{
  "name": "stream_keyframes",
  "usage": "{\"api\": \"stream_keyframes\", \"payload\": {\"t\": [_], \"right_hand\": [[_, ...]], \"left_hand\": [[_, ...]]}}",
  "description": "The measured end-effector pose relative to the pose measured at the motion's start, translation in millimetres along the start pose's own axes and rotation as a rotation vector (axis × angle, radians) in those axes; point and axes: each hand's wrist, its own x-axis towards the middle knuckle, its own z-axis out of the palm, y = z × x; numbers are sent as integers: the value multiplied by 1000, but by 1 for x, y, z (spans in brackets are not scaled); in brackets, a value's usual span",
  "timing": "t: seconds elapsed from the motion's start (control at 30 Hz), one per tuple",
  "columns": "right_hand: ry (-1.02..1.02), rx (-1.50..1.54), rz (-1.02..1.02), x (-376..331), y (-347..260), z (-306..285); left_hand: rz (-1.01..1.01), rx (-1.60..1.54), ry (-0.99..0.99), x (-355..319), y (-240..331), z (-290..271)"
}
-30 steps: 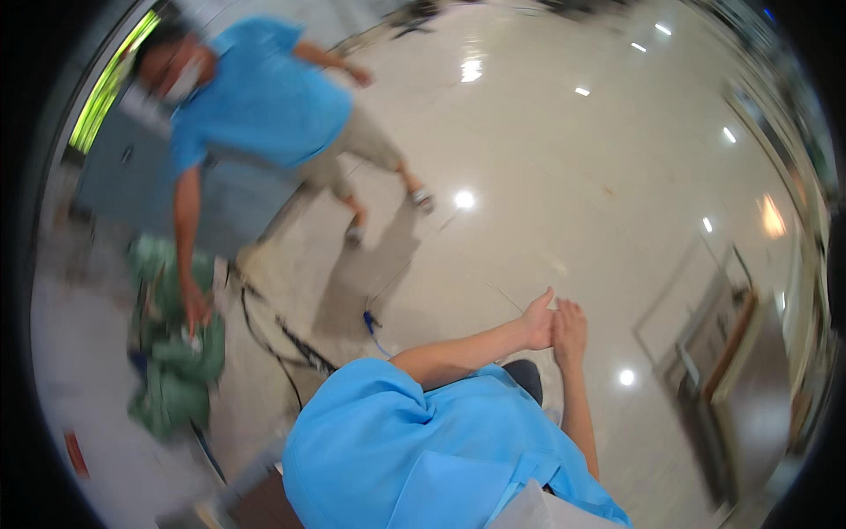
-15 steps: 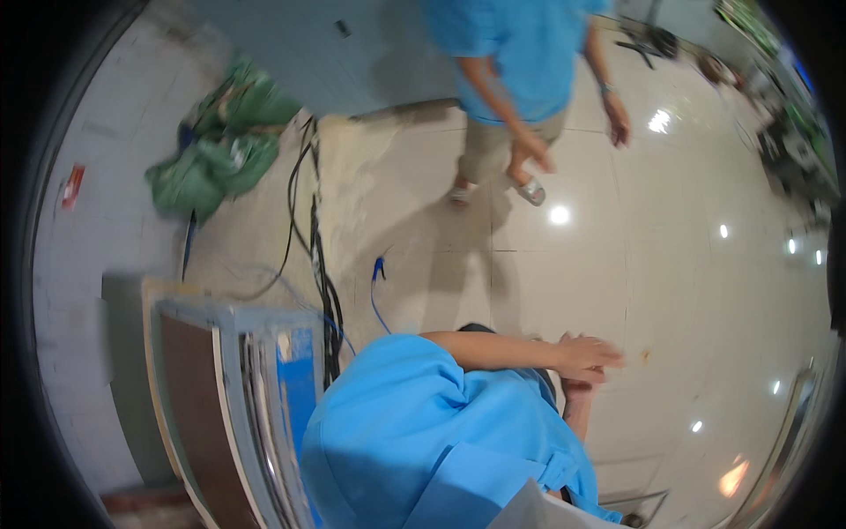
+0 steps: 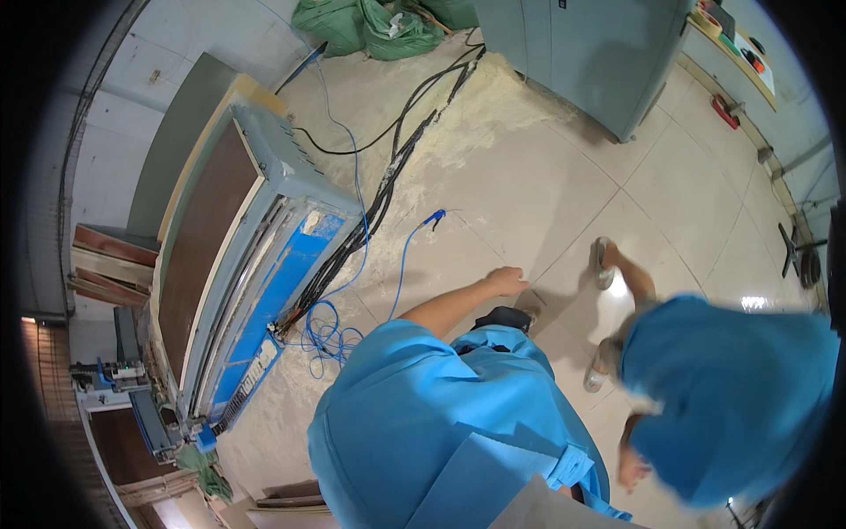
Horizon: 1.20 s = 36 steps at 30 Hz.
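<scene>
My left hand [image 3: 508,281] reaches forward over the tiled floor, past my blue shirt [image 3: 423,423]. Its fingers are curled in, with nothing seen in them. It touches nothing that I can make out. My right hand does not show. Ahead and left of the left hand, a blue air blow gun [image 3: 434,218] lies on the floor on a thin blue hose [image 3: 398,273]. To my right a co-worker in a blue shirt [image 3: 731,397] stands very near, a blurred hand [image 3: 633,467] hanging below the sleeve.
On the left stands a long blue-and-grey machine [image 3: 291,229] with a brown top panel. Black cables [image 3: 388,189] run along the dusty floor beside it, near a coiled blue hose [image 3: 324,335]. A grey cabinet [image 3: 582,62] and green sacks [image 3: 397,31] stand at the back.
My hands were together at the right; now the left is farther forward and left, and the right is out of sight. The view has turned, and the co-worker has come from ahead to my right.
</scene>
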Motion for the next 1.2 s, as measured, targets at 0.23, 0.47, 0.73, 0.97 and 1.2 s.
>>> {"api": "stream_keyframes", "payload": {"t": [0.23, 0.47, 0.73, 0.97, 1.2], "right_hand": [[195, -527, -532, 154, -302, -423], [116, -550, -385, 181, -234, -465], [-120, 345, 182, 136, -199, -131], [172, 271, -296, 259, -523, -225], [331, 208, -976, 212, -803, -313]], "left_hand": [[47, -325, -144, 72, 133, 10], [146, -209, -57, 141, 181, -4], [106, -33, 21, 199, 136, -50], [-167, -265, -185, 323, 216, -64], [102, -244, -131, 482, 416, -161]]}}
